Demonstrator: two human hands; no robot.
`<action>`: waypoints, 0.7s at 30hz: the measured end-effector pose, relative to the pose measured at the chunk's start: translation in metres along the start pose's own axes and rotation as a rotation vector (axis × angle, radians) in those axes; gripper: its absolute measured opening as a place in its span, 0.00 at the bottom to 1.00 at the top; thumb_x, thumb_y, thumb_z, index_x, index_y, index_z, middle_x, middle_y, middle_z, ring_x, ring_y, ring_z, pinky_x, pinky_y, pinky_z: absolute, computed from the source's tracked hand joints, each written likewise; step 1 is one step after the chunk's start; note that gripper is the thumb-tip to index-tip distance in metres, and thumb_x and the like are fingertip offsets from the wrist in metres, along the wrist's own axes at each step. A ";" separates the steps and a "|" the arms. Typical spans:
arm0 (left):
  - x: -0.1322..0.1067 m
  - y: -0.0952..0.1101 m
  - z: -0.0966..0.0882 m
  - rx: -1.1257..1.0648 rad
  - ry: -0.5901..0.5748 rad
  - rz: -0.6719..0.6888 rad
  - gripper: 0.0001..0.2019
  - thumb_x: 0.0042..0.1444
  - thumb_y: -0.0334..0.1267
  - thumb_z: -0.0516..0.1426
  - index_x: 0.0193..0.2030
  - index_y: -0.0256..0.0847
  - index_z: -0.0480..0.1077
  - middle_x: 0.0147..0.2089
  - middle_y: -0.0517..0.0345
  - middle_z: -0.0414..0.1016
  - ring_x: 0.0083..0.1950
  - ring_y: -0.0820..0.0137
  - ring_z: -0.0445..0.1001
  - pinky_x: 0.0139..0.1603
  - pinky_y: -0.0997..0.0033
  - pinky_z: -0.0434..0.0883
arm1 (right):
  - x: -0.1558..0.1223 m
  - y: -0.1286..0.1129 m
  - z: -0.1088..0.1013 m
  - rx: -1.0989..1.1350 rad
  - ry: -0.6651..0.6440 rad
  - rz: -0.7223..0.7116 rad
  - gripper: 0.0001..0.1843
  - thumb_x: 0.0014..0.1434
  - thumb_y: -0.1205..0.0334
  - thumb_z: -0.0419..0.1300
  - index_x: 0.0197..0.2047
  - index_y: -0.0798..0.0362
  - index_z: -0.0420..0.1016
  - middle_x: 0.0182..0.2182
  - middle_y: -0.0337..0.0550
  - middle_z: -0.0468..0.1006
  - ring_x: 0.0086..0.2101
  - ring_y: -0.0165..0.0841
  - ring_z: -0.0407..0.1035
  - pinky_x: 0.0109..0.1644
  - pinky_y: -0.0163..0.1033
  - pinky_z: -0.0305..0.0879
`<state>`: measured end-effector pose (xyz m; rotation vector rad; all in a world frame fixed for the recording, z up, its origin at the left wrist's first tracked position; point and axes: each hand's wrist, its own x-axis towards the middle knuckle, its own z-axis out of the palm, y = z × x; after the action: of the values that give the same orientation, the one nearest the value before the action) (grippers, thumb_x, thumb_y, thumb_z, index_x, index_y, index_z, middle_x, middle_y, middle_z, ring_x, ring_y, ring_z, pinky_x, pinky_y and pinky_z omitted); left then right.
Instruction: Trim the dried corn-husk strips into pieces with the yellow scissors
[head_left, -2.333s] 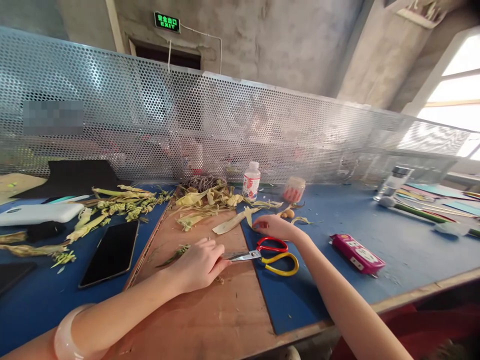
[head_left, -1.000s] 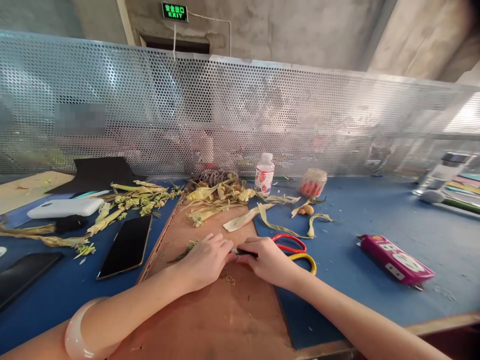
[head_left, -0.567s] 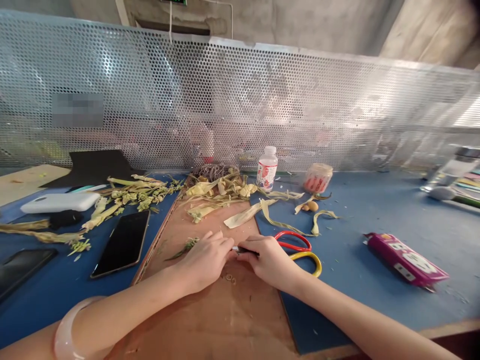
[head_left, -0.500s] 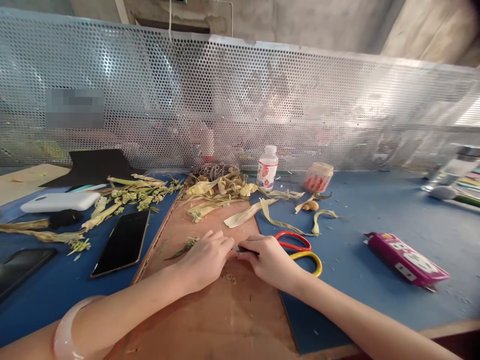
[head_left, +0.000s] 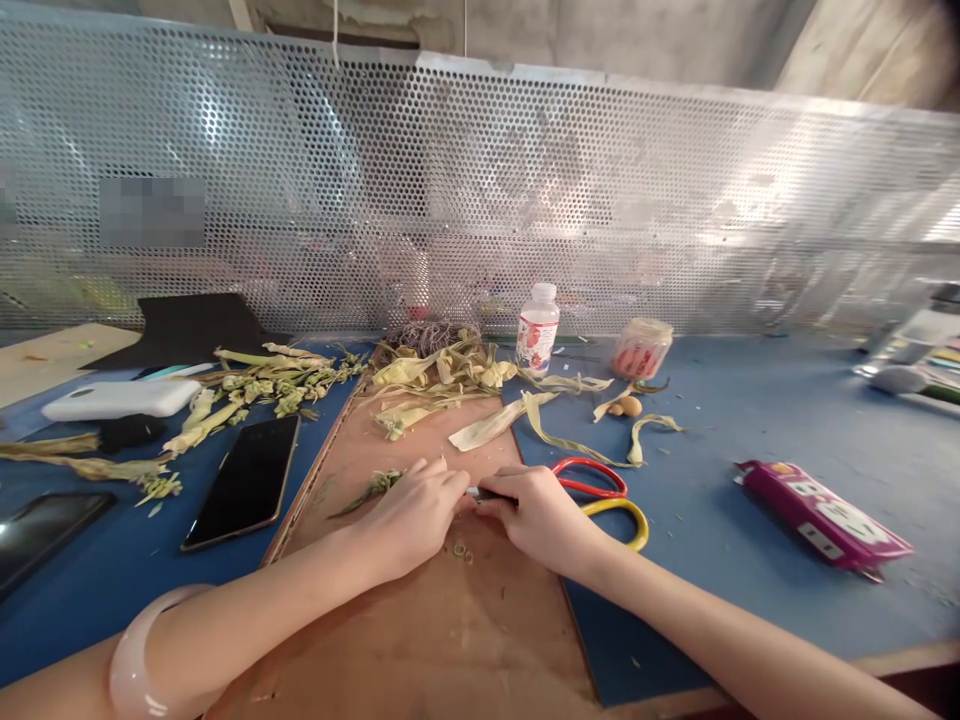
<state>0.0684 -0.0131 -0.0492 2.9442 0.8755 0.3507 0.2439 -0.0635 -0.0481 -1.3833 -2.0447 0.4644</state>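
My left hand (head_left: pixel 417 512) and my right hand (head_left: pixel 534 515) meet fingertip to fingertip on the brown board (head_left: pixel 450 620). Both are curled closed around something small that I cannot make out. The blades of the scissors (head_left: pixel 600 492), with one red and one yellow handle, lie under my right hand. A small green woven leaf piece (head_left: pixel 373 486) lies just left of my left hand. A few tiny curled scraps (head_left: pixel 459 549) sit on the board below the fingertips.
Dried leaf strips (head_left: pixel 442 380) pile up at the board's far end and further left (head_left: pixel 255 390). A black phone (head_left: pixel 244 480), a white case (head_left: pixel 120 398), a small bottle (head_left: pixel 537 341), a plastic tub (head_left: pixel 642 348) and a pink box (head_left: pixel 825 505) lie around. A perforated metal screen (head_left: pixel 480 200) backs the blue table (head_left: pixel 750 440).
My right hand came back from the leaf strips to my left hand over the scissor blades. For the last second both hands have stayed together there; only the camera drifted.
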 end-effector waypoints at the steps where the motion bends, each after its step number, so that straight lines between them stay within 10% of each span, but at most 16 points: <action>1: 0.000 0.000 0.000 -0.002 -0.001 -0.003 0.10 0.60 0.28 0.45 0.30 0.40 0.61 0.30 0.55 0.67 0.32 0.65 0.63 0.34 0.65 0.57 | 0.000 0.000 0.000 -0.002 0.000 0.003 0.08 0.55 0.71 0.56 0.28 0.53 0.74 0.26 0.41 0.74 0.28 0.30 0.66 0.33 0.33 0.59; 21: 0.001 -0.002 0.003 -0.042 -0.005 0.011 0.11 0.62 0.30 0.44 0.29 0.40 0.61 0.30 0.56 0.68 0.34 0.65 0.64 0.35 0.65 0.57 | -0.002 0.000 0.005 -0.032 0.027 0.023 0.12 0.53 0.75 0.54 0.21 0.54 0.64 0.22 0.37 0.68 0.26 0.27 0.61 0.31 0.31 0.54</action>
<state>0.0686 -0.0110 -0.0518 2.9113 0.8405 0.3585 0.2408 -0.0648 -0.0525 -1.4261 -2.0245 0.4224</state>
